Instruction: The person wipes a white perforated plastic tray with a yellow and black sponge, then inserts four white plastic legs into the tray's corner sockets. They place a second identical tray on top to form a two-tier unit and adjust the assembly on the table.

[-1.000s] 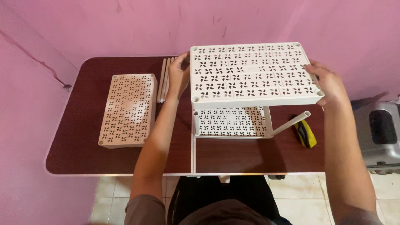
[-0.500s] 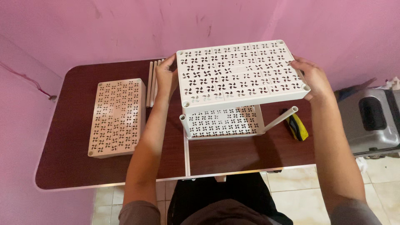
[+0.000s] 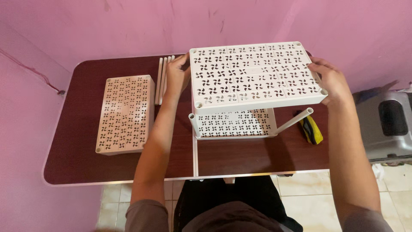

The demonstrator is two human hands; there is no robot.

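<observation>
Head view, looking down. The person's left hand (image 3: 177, 77) grips the left short edge of a white perforated shelf panel (image 3: 255, 74), fingers wrapped onto the rim, thumb side toward the top face. The right hand (image 3: 332, 81) clamps the opposite short edge, fingers curled over the rim near the front right corner. Both hands are closed on the panel, and it hangs level between them, raised above the table.

Directly under the held panel a second white perforated shelf (image 3: 234, 124) lies flat on the dark brown table (image 3: 86, 163). An upright white tube (image 3: 192, 119) stands at its front left corner, below and right of the left hand. Another white tube (image 3: 294, 121) leans outward from its right side, below the right hand; its open end is not seated in the held panel's corner socket.

Just left of the left hand, a few loose white tubes (image 3: 163, 79) lie side by side on the table, close to the knuckles. Farther left, well apart from that hand, a third perforated panel (image 3: 124, 114) lies flat.

Below the right hand, just past the leaning tube, a yellow-and-black tool (image 3: 310, 128) rests near the table's right edge. Beyond that edge stands a grey bin (image 3: 384, 129). The pink wall (image 3: 128, 25) runs close behind the table's far edge, and the near strip of tabletop lies bare between the forearms.
</observation>
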